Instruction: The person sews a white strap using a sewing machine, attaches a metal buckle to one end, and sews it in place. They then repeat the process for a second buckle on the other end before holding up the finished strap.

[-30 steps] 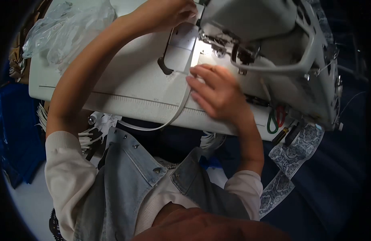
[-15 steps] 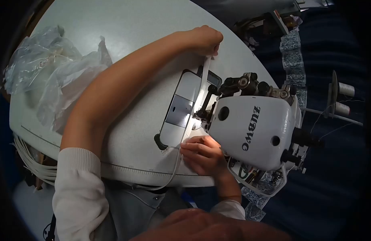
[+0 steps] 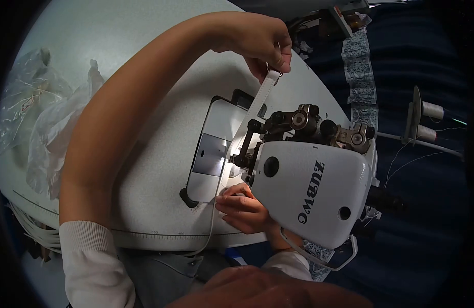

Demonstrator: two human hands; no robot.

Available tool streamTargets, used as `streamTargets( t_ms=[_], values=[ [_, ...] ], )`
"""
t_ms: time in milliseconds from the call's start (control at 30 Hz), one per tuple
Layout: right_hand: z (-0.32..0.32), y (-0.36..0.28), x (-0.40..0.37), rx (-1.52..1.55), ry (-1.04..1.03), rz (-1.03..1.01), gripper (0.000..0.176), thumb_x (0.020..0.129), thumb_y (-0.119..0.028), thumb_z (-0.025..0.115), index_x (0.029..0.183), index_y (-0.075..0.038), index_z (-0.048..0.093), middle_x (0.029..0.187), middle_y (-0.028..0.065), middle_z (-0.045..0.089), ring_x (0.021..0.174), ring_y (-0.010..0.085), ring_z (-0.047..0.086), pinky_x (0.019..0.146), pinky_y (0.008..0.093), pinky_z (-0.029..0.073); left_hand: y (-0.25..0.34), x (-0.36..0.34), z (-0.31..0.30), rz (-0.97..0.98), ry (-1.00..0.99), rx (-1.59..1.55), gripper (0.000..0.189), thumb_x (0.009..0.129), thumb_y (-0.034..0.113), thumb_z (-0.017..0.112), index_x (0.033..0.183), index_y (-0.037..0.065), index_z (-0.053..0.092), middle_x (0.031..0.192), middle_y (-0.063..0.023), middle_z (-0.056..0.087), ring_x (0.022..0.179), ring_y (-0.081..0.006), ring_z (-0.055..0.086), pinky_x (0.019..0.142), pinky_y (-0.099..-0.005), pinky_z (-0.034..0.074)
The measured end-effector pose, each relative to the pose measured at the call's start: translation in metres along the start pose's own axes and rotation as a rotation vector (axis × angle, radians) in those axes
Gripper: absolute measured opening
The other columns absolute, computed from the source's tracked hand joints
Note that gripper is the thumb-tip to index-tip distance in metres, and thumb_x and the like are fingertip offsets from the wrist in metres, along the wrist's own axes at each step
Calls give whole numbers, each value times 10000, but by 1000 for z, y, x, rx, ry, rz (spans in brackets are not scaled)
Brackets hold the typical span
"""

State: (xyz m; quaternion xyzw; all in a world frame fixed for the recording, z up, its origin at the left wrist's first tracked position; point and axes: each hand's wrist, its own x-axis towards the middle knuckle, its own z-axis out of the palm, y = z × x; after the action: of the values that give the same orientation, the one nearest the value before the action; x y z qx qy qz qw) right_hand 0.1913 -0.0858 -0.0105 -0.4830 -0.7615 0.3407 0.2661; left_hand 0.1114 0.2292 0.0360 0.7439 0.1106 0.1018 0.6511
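My left hand (image 3: 270, 46) is closed on the upper end of a white stitched strip (image 3: 258, 100) beyond the sewing machine's needle area. A small dark ring-like piece shows at its fingertips. The strip slants down past the lit needle plate, beside the white machine head (image 3: 311, 190). Below the needle area, my right hand (image 3: 245, 209) has its fingers bent and together, their tips against the narrow white length (image 3: 212, 226) that runs down over the table's front edge. The machine head hides part of the right wrist.
Crumpled clear plastic (image 3: 29, 102) and a white bag (image 3: 54, 133) lie on the table (image 3: 160, 205) at left. Thread spools (image 3: 432, 110) stand at right. A patterned cloth strip (image 3: 359, 66) hangs behind the machine. A ruler scale runs along the front edge.
The view has shifted, and the machine appears lower and further left. My left hand has turned, showing its fingers pinched on the strip's end, which is lifted. My right hand stays beside the needle area.
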Motion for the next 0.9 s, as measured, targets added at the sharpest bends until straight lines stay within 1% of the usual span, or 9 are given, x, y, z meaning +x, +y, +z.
streamTargets(
  t_ms=[67,300,367,433,467,533,567,667,900],
  values=[
    [-1,-4,5,-25,6,-29,321,660,11,706,979,39,689,1123,125,606,989,275,576,854,384,494,5,-3,-1,7,10,46,190,889,180,631,866,-7,604,777,-101,662,681,-163,683,659,-272,583],
    [-6,-10,15,-99,-4,-83,336,663,5,706,995,42,682,1127,130,597,1008,274,573,855,400,495,13,-5,-4,45,-8,81,193,882,195,643,843,9,611,762,-81,662,680,-154,682,657,-269,579],
    [-9,-14,20,-74,33,-74,335,658,-14,717,987,40,682,1115,135,598,999,270,583,848,394,498,10,2,-3,-62,4,120,169,883,162,641,901,-6,629,822,-91,673,747,-165,683,726,-281,566],
    [5,34,13,-297,158,-610,311,664,-48,725,967,13,693,1097,134,601,986,267,595,842,383,503,-6,-1,9,-65,7,121,168,883,160,641,905,-6,630,826,-91,673,751,-166,682,730,-281,565],
    [4,16,12,-272,177,-580,311,664,-48,725,967,13,693,1097,134,601,986,267,595,842,383,503,-13,-4,20,-63,18,122,166,883,158,640,909,-6,630,830,-91,673,755,-166,682,733,-282,563],
    [-8,-37,13,-590,-127,-87,314,724,-139,708,1030,-76,679,1080,95,600,997,246,604,825,376,509,-28,-18,42,-75,35,122,163,884,153,639,917,-6,631,838,-90,674,763,-167,680,741,-284,561],
    [-5,-37,11,-688,-150,-167,337,737,-181,712,1058,-91,665,1087,73,597,1022,243,602,837,378,503,-35,-29,48,-75,52,137,162,884,151,638,921,-6,632,842,-90,674,768,-167,680,744,-285,560],
    [10,-47,11,-640,-77,-62,355,730,-222,730,1058,-102,672,1086,61,602,1073,255,592,887,389,477,-49,-60,54,-54,106,195,158,885,144,636,933,-7,634,855,-89,675,780,-169,678,755,-287,556],
    [41,-43,-24,-517,132,-80,317,737,-202,720,1034,-97,678,1073,67,613,1094,252,584,901,392,462,-41,-116,58,117,321,425,155,887,129,631,961,-7,639,883,-87,677,810,-172,673,781,-293,547]
  ],
)
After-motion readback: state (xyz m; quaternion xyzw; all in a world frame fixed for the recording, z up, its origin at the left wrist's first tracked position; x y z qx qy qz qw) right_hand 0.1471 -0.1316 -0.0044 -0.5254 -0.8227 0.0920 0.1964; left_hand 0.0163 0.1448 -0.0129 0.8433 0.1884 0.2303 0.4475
